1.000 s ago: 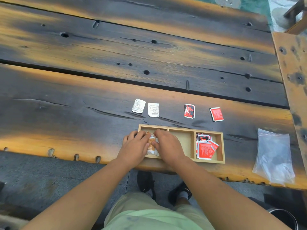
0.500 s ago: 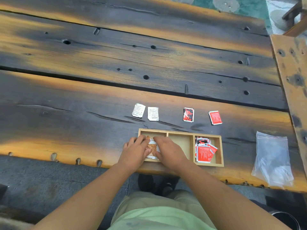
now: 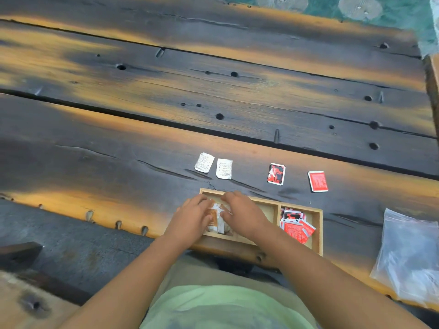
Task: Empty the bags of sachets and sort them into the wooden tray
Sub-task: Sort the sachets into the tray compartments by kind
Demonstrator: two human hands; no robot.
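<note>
The wooden tray [image 3: 318,227] lies at the table's near edge, split into three compartments. My left hand [image 3: 191,220] and my right hand [image 3: 244,216] rest over the left compartment, fingers pressed on a pile of white and orange sachets [image 3: 217,219] between them. The middle compartment is mostly hidden by my right hand. Red sachets [image 3: 297,226] fill the right compartment. Beyond the tray lie two white sachets [image 3: 204,162] [image 3: 224,169], a red and black sachet [image 3: 276,174] and a red sachet [image 3: 317,181].
A clear plastic bag [image 3: 411,255] lies flat at the right, near the table's front edge. The dark, scorched plank table [image 3: 166,96] stretches far beyond the tray. My lap in green cloth is just below the tray.
Both hands stay on the sachet pile in the left compartment, with the fingers shifted a little toward the tray's far wall. The view has tilted slightly.
</note>
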